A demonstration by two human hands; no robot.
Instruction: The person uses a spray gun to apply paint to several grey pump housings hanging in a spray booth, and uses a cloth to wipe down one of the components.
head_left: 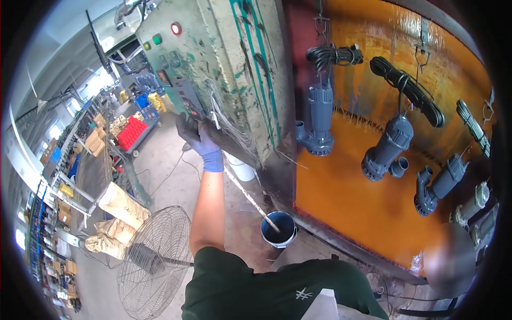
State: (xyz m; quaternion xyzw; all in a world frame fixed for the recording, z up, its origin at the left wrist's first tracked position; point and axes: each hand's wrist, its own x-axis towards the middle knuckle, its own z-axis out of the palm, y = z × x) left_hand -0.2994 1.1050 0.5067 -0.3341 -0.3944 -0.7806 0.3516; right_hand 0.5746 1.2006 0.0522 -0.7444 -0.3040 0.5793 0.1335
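My left hand [198, 137] wears a blue glove with dark, stained fingers. It is raised at the lower edge of a worn green control cabinet [216, 69], close beneath a small dark control box [188, 98]. The fingers look apart, with nothing visible between them; whether a fingertip touches the box I cannot tell. On the cabinet face are a lit red round light [176, 28] and a green button [157, 39]. My right hand is not in view.
Grey pumps [321, 117] with coiled black cables hang from hooks in an orange-coated booth [341, 186] to the right. A dark bucket [279, 229] holds a long stick [248, 197]. A wire-cage fan [154, 261] and paper sacks [124, 208] stand left. A blurred grey shape [450, 261] is lower right.
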